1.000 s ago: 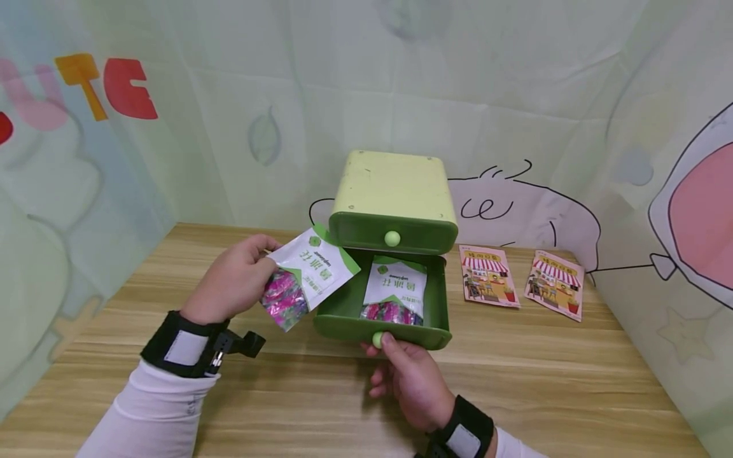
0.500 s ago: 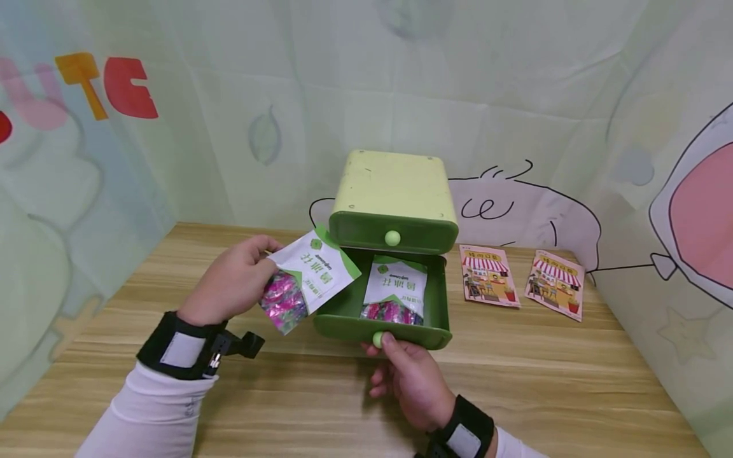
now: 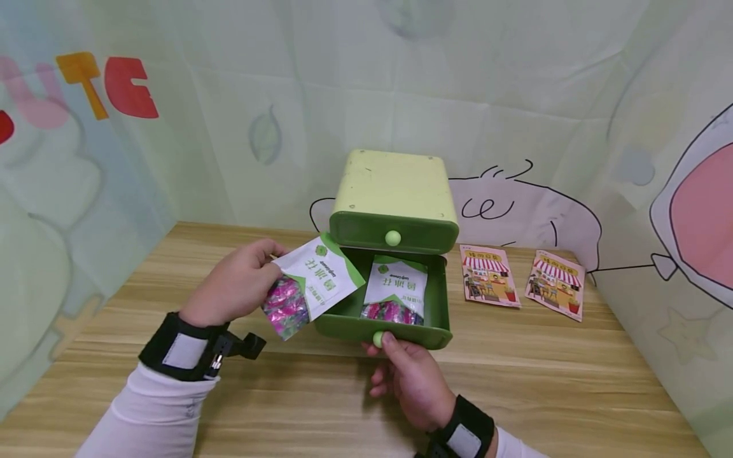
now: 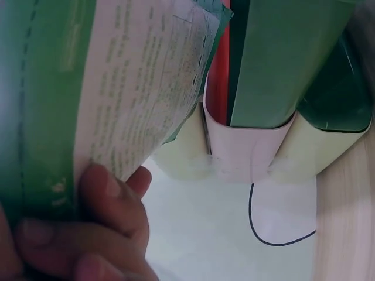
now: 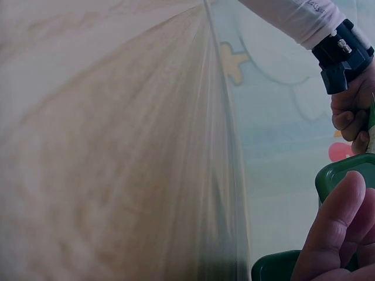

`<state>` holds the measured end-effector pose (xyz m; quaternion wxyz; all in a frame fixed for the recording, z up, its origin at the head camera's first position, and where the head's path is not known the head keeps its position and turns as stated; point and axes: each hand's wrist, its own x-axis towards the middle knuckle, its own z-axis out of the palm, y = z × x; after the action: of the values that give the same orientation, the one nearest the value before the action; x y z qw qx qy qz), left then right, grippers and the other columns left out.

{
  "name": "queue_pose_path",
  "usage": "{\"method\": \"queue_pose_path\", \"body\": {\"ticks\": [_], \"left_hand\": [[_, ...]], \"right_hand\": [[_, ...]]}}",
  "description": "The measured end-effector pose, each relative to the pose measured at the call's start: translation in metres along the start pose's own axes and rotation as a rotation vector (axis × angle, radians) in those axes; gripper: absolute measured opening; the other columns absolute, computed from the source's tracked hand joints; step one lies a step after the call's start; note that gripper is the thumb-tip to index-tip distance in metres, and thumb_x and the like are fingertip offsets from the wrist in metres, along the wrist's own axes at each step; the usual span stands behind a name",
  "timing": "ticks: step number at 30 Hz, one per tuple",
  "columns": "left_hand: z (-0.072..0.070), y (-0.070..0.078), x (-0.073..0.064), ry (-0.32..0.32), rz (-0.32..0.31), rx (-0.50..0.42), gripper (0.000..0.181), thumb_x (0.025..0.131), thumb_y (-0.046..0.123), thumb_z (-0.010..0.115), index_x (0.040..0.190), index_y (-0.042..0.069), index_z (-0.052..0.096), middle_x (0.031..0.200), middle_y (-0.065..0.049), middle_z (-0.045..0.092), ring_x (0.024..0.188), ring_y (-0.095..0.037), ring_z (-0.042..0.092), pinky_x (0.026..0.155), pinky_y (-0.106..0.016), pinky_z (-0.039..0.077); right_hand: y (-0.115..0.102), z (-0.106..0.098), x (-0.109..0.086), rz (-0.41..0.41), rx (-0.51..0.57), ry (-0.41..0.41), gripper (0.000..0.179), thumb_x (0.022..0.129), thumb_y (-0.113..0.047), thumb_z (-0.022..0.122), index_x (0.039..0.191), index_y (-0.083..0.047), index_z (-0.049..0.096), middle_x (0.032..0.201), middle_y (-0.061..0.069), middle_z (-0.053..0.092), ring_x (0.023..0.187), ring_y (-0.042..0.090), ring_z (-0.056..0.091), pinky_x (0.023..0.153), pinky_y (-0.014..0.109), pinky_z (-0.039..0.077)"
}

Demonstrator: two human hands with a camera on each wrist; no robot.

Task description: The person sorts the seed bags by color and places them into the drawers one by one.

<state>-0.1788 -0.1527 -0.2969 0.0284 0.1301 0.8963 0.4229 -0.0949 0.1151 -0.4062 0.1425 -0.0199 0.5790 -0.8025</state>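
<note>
My left hand point(image 3: 237, 283) pinches a white and green sachet point(image 3: 323, 270) with pink flowers printed on its lower part. Its right corner overlaps the left side of the pulled-out green drawer point(image 3: 346, 329). In the left wrist view the back of this sachet point(image 4: 137, 82) shows small print, with fingers point(image 4: 111, 205) along its edge. A matching sachet point(image 3: 395, 286) lies inside the drawer. At the drawer's front, my right hand point(image 3: 418, 385) holds the round light-green knob point(image 3: 378, 339) between thumb and fingers. The right wrist view catches only part of that hand point(image 5: 343, 228).
The small cabinet point(image 3: 395, 184) has a cream top and a pushed-in upper drawer point(image 3: 366, 230). In the left wrist view the drawer comes out of a pink section point(image 4: 246, 146). Two pink packets point(image 3: 489, 275) with shop pictures lie right of it on the wooden table point(image 3: 544, 375).
The sachet in my left hand has shifted slightly right and down over the drawer's left side. My right hand stays on the knob, and the drawer has not moved.
</note>
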Motion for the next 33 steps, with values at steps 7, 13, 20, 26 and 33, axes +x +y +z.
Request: {"method": "queue_pose_path", "body": {"ticks": [7,13,20,26,33], "left_hand": [[0.007,0.000,0.002,0.004,-0.008,0.021,0.027,0.092,0.012,0.043,0.113,0.004,0.056,0.092,-0.011,0.063,0.060,-0.021,0.053,0.044,-0.028,0.042],[0.012,-0.002,0.004,0.008,0.021,0.014,0.026,0.094,0.018,0.048,0.114,0.005,0.060,0.086,-0.008,0.065,0.058,-0.019,0.054,0.045,-0.028,0.045],[0.019,0.000,0.006,-0.007,0.065,-0.028,0.032,0.089,0.010,0.052,0.119,0.005,0.061,0.089,-0.009,0.065,0.059,-0.018,0.056,0.047,-0.028,0.050],[0.022,0.000,0.006,-0.032,0.076,-0.100,0.032,0.089,0.007,0.054,0.120,0.003,0.059,0.088,-0.011,0.064,0.061,-0.019,0.058,0.049,-0.027,0.052],[0.022,0.000,0.006,-0.071,0.089,-0.150,0.029,0.088,0.005,0.053,0.116,-0.001,0.061,0.090,-0.011,0.066,0.065,-0.019,0.059,0.052,-0.027,0.053]], "right_hand": [[0.000,0.000,0.000,-0.002,-0.001,0.003,0.034,0.097,-0.037,0.052,0.089,-0.006,0.063,0.114,0.016,0.061,0.062,0.015,0.054,0.056,0.029,0.053],[0.000,0.000,0.000,0.001,0.005,0.002,0.034,0.097,-0.037,0.051,0.089,-0.006,0.063,0.116,0.017,0.060,0.061,0.014,0.054,0.056,0.029,0.053],[0.000,0.001,0.000,0.004,-0.002,0.005,0.034,0.097,-0.037,0.051,0.089,-0.007,0.063,0.119,0.020,0.059,0.061,0.014,0.054,0.056,0.029,0.053],[-0.001,0.001,0.000,0.002,-0.004,0.006,0.034,0.097,-0.037,0.051,0.089,-0.006,0.063,0.119,0.020,0.059,0.061,0.014,0.054,0.056,0.029,0.053],[-0.001,0.001,0.000,0.004,-0.006,0.008,0.035,0.097,-0.038,0.051,0.090,-0.006,0.063,0.119,0.020,0.059,0.061,0.014,0.054,0.056,0.030,0.053]]}}
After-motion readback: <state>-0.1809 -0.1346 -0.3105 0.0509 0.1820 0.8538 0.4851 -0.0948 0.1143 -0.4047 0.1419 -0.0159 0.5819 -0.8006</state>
